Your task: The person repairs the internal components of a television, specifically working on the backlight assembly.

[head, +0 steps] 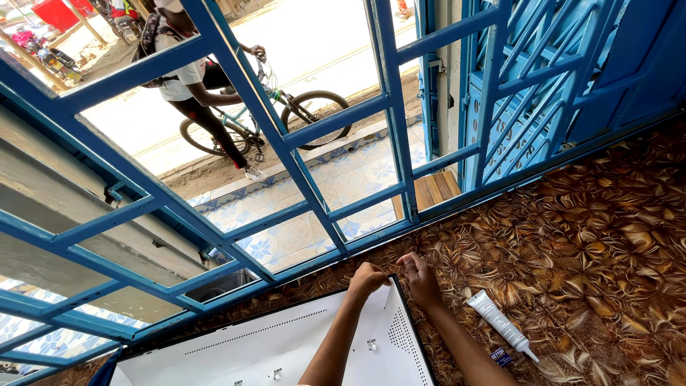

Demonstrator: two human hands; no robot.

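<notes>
Both hands' fingers curled shut, left hand [368, 279] and right hand [421, 280] pinching white panel [286, 343] corner.

Both hands sit at the far right corner of the white panel [286, 343], the left hand [366, 279] and right hand [421, 279] close together, just short of the tabletop's far edge. Beyond that edge the blue metal grille [300, 179] blocks any reach outward; only its gaps are open. To the right, the patterned tabletop [607, 236] lies open toward the far right corner and the right edge. The one obstacle there is a white tube [500, 323], lying flat just beside the right forearm. The panel itself fills the near left part.
</notes>
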